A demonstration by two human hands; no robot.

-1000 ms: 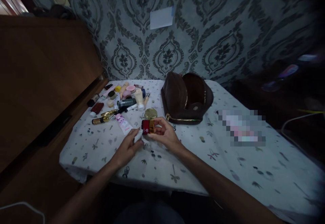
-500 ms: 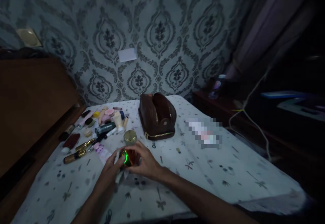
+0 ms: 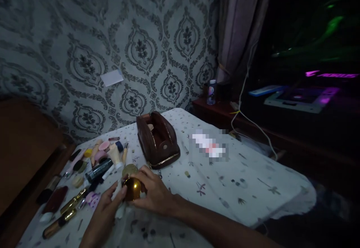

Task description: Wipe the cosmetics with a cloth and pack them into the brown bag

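Note:
My right hand point(image 3: 153, 190) is closed around a round, shiny gold container point(image 3: 132, 188), whose exact kind I cannot make out. My left hand point(image 3: 108, 208) grips a crumpled white tissue point(image 3: 120, 203) and presses it to the container's left side. Just behind the fingers stands a jar with a gold lid point(image 3: 129, 170), partly covered. Left of my hands lies a purple patterned tube point(image 3: 92, 199). A brown zip bag point(image 3: 159, 141) stands unzipped beyond them, with a small pale item inside.
Several cosmetics spread over the left side, among them a dark green tube point(image 3: 98, 170), a cream tube point(image 3: 116, 155) and a gold-ended brush point(image 3: 59, 223). A patterned cloth point(image 3: 213, 188) covers the table. A blurred-out item point(image 3: 209, 145) lies right; a bottle point(image 3: 211, 92) stands behind.
The view has turned right, bringing a dark screen into sight. The gold container has tilted, so its rounded shiny face now shows. Both hands keep their hold.

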